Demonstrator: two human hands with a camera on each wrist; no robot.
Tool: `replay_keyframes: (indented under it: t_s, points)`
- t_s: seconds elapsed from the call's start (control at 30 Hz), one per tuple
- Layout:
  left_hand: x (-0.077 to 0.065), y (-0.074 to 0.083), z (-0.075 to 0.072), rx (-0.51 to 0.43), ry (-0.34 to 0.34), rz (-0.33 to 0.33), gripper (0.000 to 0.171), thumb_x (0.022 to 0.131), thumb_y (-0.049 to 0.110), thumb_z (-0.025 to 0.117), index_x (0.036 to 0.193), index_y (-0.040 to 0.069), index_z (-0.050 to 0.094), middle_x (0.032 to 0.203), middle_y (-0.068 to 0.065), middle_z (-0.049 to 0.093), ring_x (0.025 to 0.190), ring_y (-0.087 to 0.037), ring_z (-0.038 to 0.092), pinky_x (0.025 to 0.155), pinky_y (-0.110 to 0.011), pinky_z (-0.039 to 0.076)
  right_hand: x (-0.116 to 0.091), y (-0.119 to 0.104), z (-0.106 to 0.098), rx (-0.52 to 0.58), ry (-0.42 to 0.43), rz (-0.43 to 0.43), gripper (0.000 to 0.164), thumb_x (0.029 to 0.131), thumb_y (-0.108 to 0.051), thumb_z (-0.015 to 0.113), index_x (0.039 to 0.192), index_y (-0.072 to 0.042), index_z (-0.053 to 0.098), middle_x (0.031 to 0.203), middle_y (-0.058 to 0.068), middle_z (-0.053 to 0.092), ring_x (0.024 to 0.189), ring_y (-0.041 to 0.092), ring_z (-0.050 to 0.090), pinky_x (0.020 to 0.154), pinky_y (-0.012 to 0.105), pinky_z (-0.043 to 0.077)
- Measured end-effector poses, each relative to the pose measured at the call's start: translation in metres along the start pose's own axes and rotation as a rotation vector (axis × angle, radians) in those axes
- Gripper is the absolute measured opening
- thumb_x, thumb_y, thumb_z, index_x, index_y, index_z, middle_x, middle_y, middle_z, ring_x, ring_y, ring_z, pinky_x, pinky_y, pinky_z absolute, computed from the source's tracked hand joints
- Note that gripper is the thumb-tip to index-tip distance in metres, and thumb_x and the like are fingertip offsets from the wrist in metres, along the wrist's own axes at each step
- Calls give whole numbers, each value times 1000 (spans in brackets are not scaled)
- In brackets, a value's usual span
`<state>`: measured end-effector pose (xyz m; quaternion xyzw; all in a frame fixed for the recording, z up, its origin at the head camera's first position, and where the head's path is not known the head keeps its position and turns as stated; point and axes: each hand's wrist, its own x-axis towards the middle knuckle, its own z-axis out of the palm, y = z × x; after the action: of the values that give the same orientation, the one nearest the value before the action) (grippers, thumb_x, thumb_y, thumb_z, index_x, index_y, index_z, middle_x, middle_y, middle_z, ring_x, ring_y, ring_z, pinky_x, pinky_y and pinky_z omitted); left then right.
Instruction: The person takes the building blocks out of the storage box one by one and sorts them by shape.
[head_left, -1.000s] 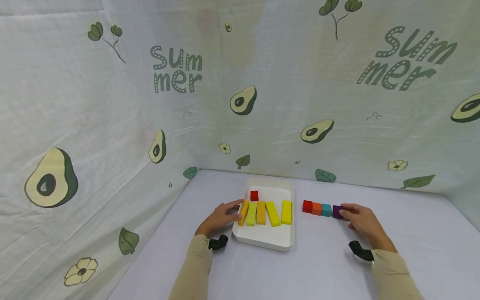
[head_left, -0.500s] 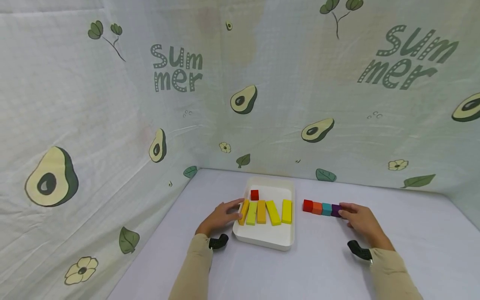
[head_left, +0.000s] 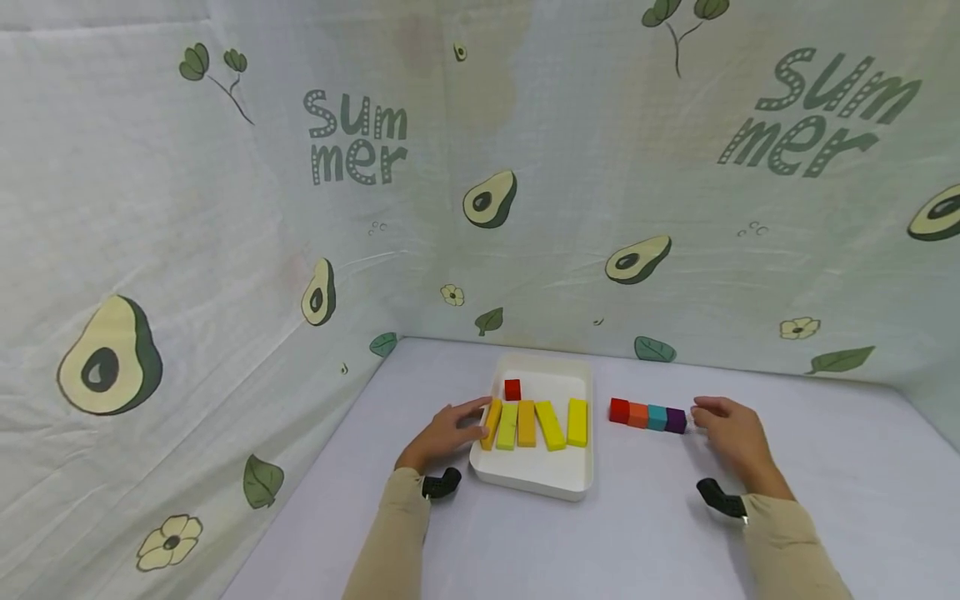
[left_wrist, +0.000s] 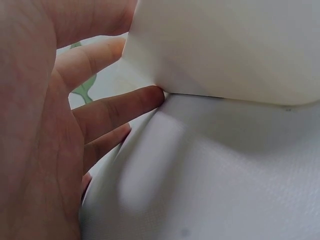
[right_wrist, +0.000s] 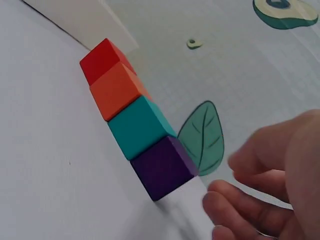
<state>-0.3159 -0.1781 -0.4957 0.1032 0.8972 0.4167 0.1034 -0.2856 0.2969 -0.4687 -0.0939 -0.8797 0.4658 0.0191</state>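
My left hand [head_left: 442,435] rests at the left wall of a white tray [head_left: 528,481]; in the left wrist view its extended fingers [left_wrist: 125,107] touch the tray's outer side. Inside the tray lie several long blocks in orange, lime and yellow [head_left: 577,422], with a small red cube [head_left: 512,389] behind them. Right of the tray, a red cube [right_wrist: 102,61], an orange cube [right_wrist: 116,92], a teal cube [right_wrist: 137,127] and a purple cube [right_wrist: 161,167] form a touching row. Beside the purple end, my right hand [head_left: 733,433] hovers apart from it, fingers loosely bent and holding nothing.
A pale cloth [head_left: 420,250] printed with avocados and leaves hangs behind and to the left of the white table [head_left: 600,550]. On each wrist sits a black camera mount, the left mount [head_left: 442,483] close to the tray's front left corner.
My right hand slid the purple cube left against the teal one, then let go and drew back slightly to the right. The left hand stays at the tray.
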Motion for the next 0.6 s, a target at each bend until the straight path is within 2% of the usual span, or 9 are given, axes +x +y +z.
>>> replay_keyframes:
  t_s: [0.07,0.13,0.2,0.27,0.4,0.5,0.6]
  points:
    - [0,3,-1,6,-2,0,64,88,57,67,147,43,48,145,-1,54,142,-38,32,109,-73,24,-4,-7,1,52,93,6,53,104,-36,49,142,2,51,130,24,61,105,22,61,76,29,48]
    - [-1,5,-1,12,-4,-4,65,88,57,67,148,42,48,145,-1,54,141,-38,33,109,-72,25,-7,-16,4,122,150,3,52,104,-35,48,142,0,52,130,21,62,98,10,62,77,26,49]
    - [-3,7,-2,13,-5,-13,65,88,56,68,148,41,48,144,-2,54,141,-38,34,108,-72,25,-8,-25,8,179,177,-18,51,104,-35,50,141,-1,54,128,20,64,90,-1,60,75,20,51]
    - [-4,8,-2,9,-1,-22,64,88,55,68,148,42,49,144,-2,54,140,-38,34,109,-72,25,-7,-32,14,220,167,-45,52,104,-37,50,142,-2,53,128,19,64,90,-1,61,74,16,53]
    - [-4,9,1,-4,-5,-18,64,88,55,68,148,41,49,144,-2,55,140,-38,35,108,-72,26,-4,-44,25,246,108,-78,52,105,-41,48,143,-5,52,129,18,63,101,12,64,83,20,55]
    - [-3,9,1,-7,-12,-14,64,88,55,68,148,41,49,144,-2,54,140,-38,35,108,-72,26,-2,-54,34,276,47,-80,53,105,-43,46,144,-6,52,131,18,62,110,23,63,91,29,54]
    - [-3,9,0,-12,-3,-19,63,88,55,68,147,43,49,144,-1,54,140,-37,35,108,-72,25,0,-68,45,300,-2,-82,53,105,-43,47,142,-6,53,130,17,62,113,28,62,94,35,54]
